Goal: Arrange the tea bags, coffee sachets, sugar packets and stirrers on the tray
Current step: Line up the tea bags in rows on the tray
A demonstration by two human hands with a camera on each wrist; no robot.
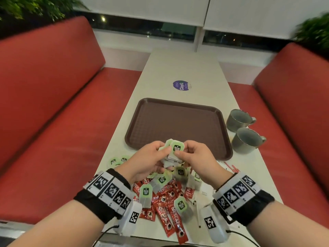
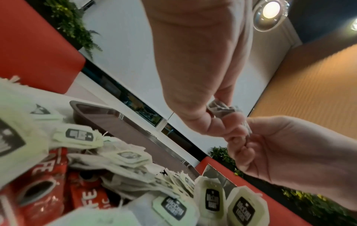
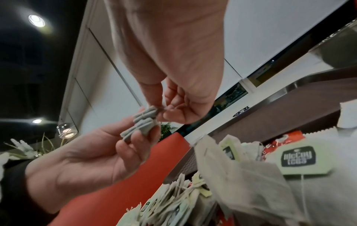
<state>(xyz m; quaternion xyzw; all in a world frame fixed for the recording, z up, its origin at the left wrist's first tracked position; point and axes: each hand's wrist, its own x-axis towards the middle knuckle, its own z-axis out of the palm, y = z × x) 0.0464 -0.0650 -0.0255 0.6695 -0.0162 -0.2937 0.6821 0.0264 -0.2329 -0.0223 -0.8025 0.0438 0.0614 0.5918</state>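
Both hands hold one small stack of tea bags (image 1: pixel 174 148) with green tags, lifted just above the near edge of the brown tray (image 1: pixel 178 122). My left hand (image 1: pixel 160 154) grips the stack from the left; my right hand (image 1: pixel 183 150) pinches its top tag. The wrist views show the stack's edges (image 3: pixel 142 120) between the fingers (image 2: pixel 237 120). Nothing lies on the tray. Below the hands, a loose pile of tea bags (image 1: pixel 161 180) and red coffee sachets (image 1: pixel 163 214) covers the near table. A white packet (image 1: pixel 204 193) lies right of the pile.
Two grey cups (image 1: pixel 238 120) (image 1: pixel 247 140) stand right of the tray. Thin red-striped sticks (image 1: pixel 231 168) lie by my right wrist. A round purple sticker (image 1: pixel 180 85) is beyond the tray. Red benches (image 1: pixel 53 104) flank the narrow white table (image 1: pixel 178 68).
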